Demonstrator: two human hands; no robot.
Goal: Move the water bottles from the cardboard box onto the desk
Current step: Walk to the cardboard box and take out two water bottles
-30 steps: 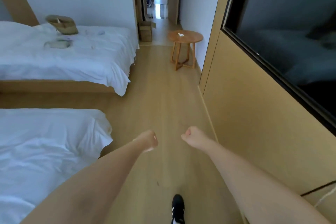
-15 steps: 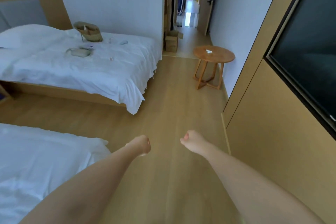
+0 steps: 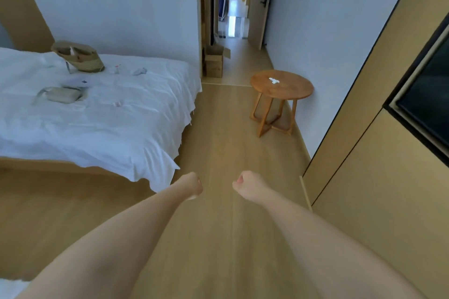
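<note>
While both arms reach forward, the left hand [image 3: 193,185] and right hand [image 3: 245,183] are clenched, well short of the open brown cardboard box [image 3: 214,61].

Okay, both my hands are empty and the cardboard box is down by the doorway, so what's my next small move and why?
Probably keep walking straight ahead toward the cardboard box. It sits open on the floor by the doorway, well beyond reach, past the bed and the round table. Both the left hand and right hand are curled and hold nothing, and no bottles show yet.
</note>
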